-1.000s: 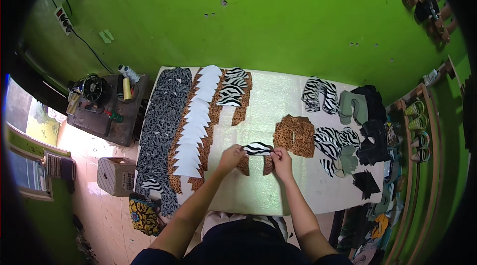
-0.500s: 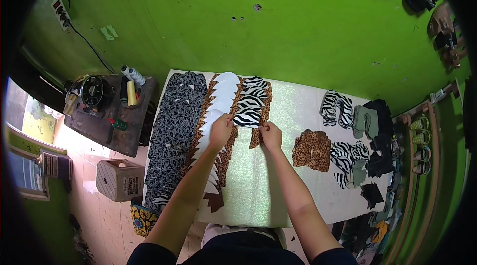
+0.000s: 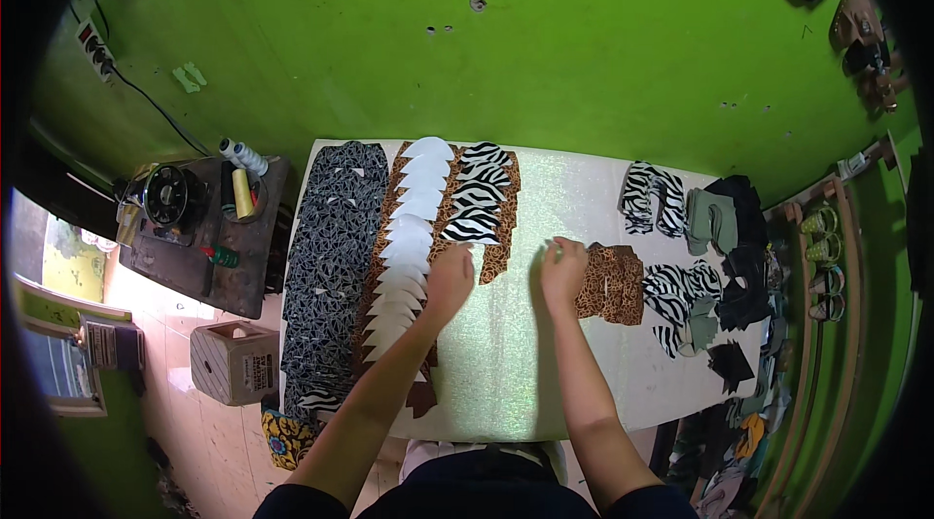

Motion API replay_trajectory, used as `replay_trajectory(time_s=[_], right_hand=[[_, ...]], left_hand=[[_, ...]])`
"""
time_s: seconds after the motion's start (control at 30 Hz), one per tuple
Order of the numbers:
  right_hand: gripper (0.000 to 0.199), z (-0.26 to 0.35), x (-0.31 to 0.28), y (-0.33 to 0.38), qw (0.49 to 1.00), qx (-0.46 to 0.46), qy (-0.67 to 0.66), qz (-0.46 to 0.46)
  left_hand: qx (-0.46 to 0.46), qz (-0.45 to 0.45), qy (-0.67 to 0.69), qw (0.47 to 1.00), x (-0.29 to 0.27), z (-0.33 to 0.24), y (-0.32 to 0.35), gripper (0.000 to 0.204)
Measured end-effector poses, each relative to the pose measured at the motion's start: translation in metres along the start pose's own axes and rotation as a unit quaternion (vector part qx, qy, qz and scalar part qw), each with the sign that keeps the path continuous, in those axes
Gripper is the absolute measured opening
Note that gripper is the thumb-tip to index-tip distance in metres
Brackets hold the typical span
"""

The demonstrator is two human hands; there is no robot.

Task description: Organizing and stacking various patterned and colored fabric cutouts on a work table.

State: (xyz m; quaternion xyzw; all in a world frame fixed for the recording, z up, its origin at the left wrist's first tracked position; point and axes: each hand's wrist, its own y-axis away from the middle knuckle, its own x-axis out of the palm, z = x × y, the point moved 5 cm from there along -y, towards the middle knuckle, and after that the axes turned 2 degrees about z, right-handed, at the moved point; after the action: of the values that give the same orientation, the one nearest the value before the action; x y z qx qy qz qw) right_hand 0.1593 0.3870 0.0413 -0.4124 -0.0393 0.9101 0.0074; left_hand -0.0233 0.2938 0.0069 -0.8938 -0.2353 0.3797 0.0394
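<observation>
Overlapping zebra-print fabric pieces [image 3: 481, 193] lie in a column over leopard-print pieces [image 3: 501, 261] near the middle of the table. My left hand [image 3: 451, 281] is at the lower edge of the nearest zebra piece, its fingers loosely bent and gripping nothing that I can see. To the right, over the bare table, my right hand [image 3: 563, 273] hovers with fingers apart and nothing in them. It is close to a stack of leopard-print pieces [image 3: 613, 284]. Left of the zebra column runs a row of white rounded pieces [image 3: 418, 198] on more leopard print.
Dark patterned pieces [image 3: 333, 227] cover the table's left side. Zebra [image 3: 654, 198], olive [image 3: 712, 220] and black pieces [image 3: 747, 295] are piled at the right. A small side table [image 3: 199, 266] holds thread cones [image 3: 243, 193]. Below it stands a box [image 3: 233, 363]; shoes sit on a rack [image 3: 825, 247].
Both hands have come off the zebra piece, which now lies on its column. My right hand has moved right toward the leopard stack; my left has drawn slightly nearer to me.
</observation>
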Motion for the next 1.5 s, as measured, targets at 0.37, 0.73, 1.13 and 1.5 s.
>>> replay_trajectory(time_s=[0.37, 0.73, 1.13, 1.5], right_hand=[[0.032, -0.124, -0.066, -0.041, 0.971, -0.078, 0.225, 0.001], [0.030, -0.136, -0.075, -0.075, 0.953, -0.182, 0.179, 0.166], [0.023, -0.151, -0.086, -0.079, 0.938, -0.253, 0.125, 0.203], [0.032, -0.125, -0.113, -0.072, 0.912, -0.355, 0.065, 0.193]], left_hand=[[0.081, 0.144, 0.064, 0.984, 0.102, -0.115, -0.005, 0.013], [0.130, 0.117, -0.146, 0.974, 0.163, -0.169, -0.024, 0.034], [0.015, 0.122, -0.145, 0.982, 0.167, -0.177, -0.027, 0.008], [0.008, 0.124, 0.009, 0.992, 0.135, -0.196, -0.013, 0.014]])
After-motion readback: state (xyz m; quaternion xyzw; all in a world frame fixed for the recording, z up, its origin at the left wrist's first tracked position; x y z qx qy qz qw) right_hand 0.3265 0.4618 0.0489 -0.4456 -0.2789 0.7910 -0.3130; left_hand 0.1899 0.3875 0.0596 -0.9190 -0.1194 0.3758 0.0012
